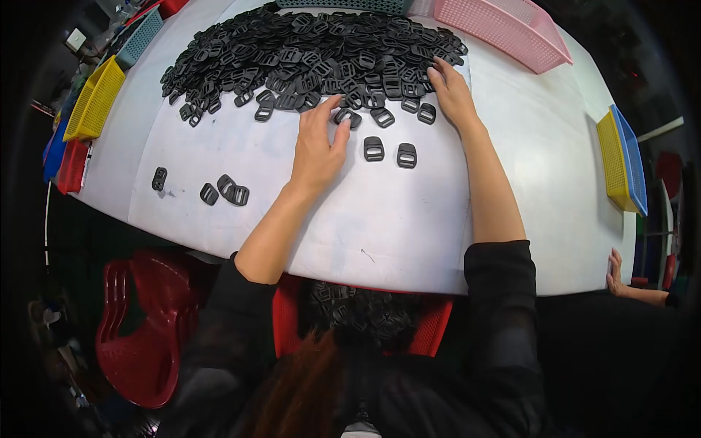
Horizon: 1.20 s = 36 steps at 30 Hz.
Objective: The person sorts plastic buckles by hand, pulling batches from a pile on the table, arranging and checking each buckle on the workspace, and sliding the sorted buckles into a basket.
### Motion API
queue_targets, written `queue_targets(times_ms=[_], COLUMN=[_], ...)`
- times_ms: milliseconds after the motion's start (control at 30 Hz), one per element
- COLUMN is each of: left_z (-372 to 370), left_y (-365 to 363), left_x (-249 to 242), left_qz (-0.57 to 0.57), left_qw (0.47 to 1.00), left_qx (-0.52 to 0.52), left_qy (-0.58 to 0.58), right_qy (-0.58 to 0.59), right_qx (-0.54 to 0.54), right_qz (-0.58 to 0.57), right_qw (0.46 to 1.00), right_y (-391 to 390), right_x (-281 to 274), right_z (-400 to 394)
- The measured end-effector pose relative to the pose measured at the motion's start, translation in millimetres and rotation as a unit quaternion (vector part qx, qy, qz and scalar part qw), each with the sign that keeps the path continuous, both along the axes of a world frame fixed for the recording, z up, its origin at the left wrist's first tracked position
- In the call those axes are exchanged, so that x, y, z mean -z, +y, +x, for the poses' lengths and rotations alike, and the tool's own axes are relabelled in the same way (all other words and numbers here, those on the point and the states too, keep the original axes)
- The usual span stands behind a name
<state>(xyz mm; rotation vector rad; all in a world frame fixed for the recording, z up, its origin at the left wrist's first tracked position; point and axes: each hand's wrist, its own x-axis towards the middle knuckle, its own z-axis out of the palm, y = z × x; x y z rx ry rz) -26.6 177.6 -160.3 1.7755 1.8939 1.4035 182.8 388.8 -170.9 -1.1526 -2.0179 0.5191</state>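
Observation:
A wide heap of black plastic strap buckles (292, 62) covers the far part of the white table. My left hand (318, 146) is at the heap's near edge, thumb and fingers apart, with its fingertips right beside a single buckle (347, 118). At the heap's right end, my right hand (454, 95) rests with its fingers stretched out against the outermost buckles. Two loose buckles (374, 149) lie side by side on the table between my forearms. Left of my left arm are several more, among them an overlapping pair (232, 190).
A red basket (287, 321) holding more buckles sits below the table edge at my lap. A pink basket (504, 29) stands at the back right, yellow baskets (95, 98) at the left and right edges. Another person's hand (615, 274) touches the table's right corner. A red chair (150, 321) stands lower left.

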Motion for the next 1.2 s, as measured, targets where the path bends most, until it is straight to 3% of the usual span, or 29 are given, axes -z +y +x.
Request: queue_targets(times_ms=[267, 367, 533, 733, 833, 933, 1067, 1200], left_z=[7, 9, 17, 36, 37, 35, 38, 53], left_y=[-3, -3, -32, -90, -111, -125, -132, -128], left_x=[-5, -2, -4, -16, -23, -30, -27, -24], left_qz=[-0.044, -0.033, -0.037, -0.035, -0.039, -0.033, -0.017, 0.005], left_qw=[0.998, 0.996, 0.992, 0.987, 0.988, 0.992, 0.990, 0.977], left_qx=[0.003, 0.026, 0.073, 0.141, 0.132, 0.094, 0.083, 0.097], left_qy=[0.045, 0.074, 0.097, 0.074, 0.072, 0.074, 0.115, 0.187], right_qy=[-0.008, -0.021, -0.027, -0.073, -0.085, -0.137, -0.081, -0.124], right_qx=[-0.049, -0.153, -0.219, -0.205, -0.200, -0.132, -0.068, -0.042], right_qz=[-0.030, 0.022, 0.005, 0.010, 0.013, 0.095, 0.082, 0.094], right_qw=[0.998, 0.988, 0.975, 0.976, 0.976, 0.977, 0.991, 0.987], right_y=[-50, -73, -124, -190, -214, -235, -269, -304], right_x=[-14, -12, -21, -39, -44, -45, -50, -47], right_z=[-40, -37, -21, 17, 44, 69, 80, 57])
